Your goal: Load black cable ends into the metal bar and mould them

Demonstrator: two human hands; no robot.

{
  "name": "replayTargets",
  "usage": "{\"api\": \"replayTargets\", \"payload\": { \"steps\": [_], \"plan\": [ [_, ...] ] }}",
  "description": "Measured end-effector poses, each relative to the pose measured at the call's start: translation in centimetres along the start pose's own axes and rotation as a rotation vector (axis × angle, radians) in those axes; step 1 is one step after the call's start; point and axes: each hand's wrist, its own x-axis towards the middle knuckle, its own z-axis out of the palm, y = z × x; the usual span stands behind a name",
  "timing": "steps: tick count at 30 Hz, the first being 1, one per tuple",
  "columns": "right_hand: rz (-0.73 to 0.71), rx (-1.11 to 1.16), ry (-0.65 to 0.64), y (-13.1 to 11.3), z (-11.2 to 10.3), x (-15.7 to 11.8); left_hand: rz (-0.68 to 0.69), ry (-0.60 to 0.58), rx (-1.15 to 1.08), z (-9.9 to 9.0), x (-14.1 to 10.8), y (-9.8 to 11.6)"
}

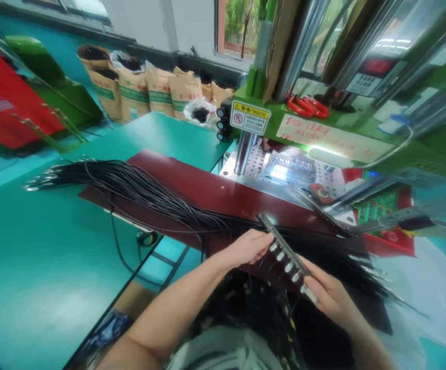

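Observation:
A narrow metal fixture bar (283,244) slants in front of me, with several silvery cable connectors (289,267) in a row along its near side. At its upper left end, my left hand (251,246) is closed on it, fingers curled. My right hand (329,295) grips the lower right end, thumb near the last connector. Just behind the bar, a long bundle of black cables (149,192) lies across a dark red board (207,185). Metal cable ends (40,177) show at the far left, and more lie at the right.
A green press (246,97) stands ahead right, its lit metal bed (284,172) behind the board. A second bar (315,208) lies at the bed's edge. Green tables (34,267) extend left. Paper sacks (157,90) line the wall. A red bin (390,244) sits right.

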Motion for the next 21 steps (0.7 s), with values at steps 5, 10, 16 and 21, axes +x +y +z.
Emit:
{"api": "replayTargets", "payload": {
  "steps": [5,10,16,21],
  "plan": [
    [-0.046,-0.092,-0.122,-1.6,-1.5,0.1,0.05,0.01,0.081,0.2,0.3,-0.8],
    [-0.098,-0.48,-0.204,-4.3,-6.5,0.7,0.203,0.075,0.209,1.8,0.2,-0.4],
    [-0.119,-0.83,0.053,-5.4,-10.9,4.3,0.393,0.128,0.144,3.7,1.4,4.8],
    [0.03,-0.761,0.261,-6.6,-13.0,8.8,0.356,0.066,-0.243,4.0,5.3,6.9]
  ]
}}
